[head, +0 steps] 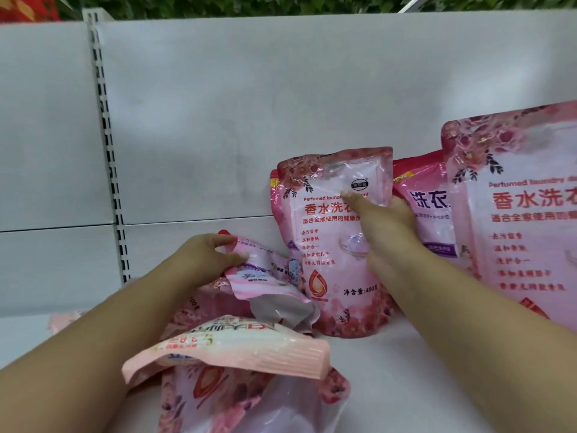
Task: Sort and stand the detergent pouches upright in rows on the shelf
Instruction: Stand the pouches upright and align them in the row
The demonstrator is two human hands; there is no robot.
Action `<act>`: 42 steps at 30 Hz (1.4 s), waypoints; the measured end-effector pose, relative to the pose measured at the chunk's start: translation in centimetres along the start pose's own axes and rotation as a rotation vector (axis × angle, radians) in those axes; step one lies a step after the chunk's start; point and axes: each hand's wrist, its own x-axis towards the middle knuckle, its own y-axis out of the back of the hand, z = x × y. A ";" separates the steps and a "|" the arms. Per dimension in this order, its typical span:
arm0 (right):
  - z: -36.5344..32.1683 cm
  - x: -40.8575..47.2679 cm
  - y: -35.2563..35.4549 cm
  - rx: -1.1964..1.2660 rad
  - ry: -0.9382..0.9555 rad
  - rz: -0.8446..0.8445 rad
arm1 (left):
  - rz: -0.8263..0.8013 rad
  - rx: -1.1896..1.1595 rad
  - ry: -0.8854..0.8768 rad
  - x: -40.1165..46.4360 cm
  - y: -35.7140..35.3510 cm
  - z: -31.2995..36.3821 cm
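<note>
A pink rose-print detergent pouch (324, 257) stands upright on the white shelf (406, 364), against the back panel. My right hand (384, 226) rests on its front with straight fingers, the forefinger pointing up-left. My left hand (209, 254) pinches the top edge of a pink-and-lilac pouch (265, 276) that lies tilted on a heap. Below it lie a pale pink pouch (237, 348) and another rose-print pouch (246, 398), both flat. A red-topped pouch (427, 201) stands behind my right hand. A large rose-print pouch (524, 214) stands at the right edge.
A slotted upright rail (109, 145) divides the grey back panel (281, 104) at left. A pale pink pouch edge (65, 320) shows on the shelf at far left. Green foliage (249, 4) runs along the top behind the shelf.
</note>
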 end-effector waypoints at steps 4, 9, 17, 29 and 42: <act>0.4 0.0 -0.1 0.000 0.007 -0.008 | 0.103 -0.666 0.057 -0.3 0.5 1.0; 1.5 0.2 -0.9 -0.043 0.026 -0.011 | 0.256 -1.010 0.013 -1.1 3.2 2.6; 0.3 -1.0 -0.7 -0.728 0.708 0.013 | 0.334 -1.295 -0.187 -2.0 6.1 3.4; -8.1 -8.1 -3.6 0.255 -0.156 -0.863 | -0.067 -1.261 -0.454 -6.5 5.5 6.8; -11.9 -7.8 1.0 0.034 0.085 -0.353 | -0.462 -0.668 -0.448 -11.4 1.8 9.3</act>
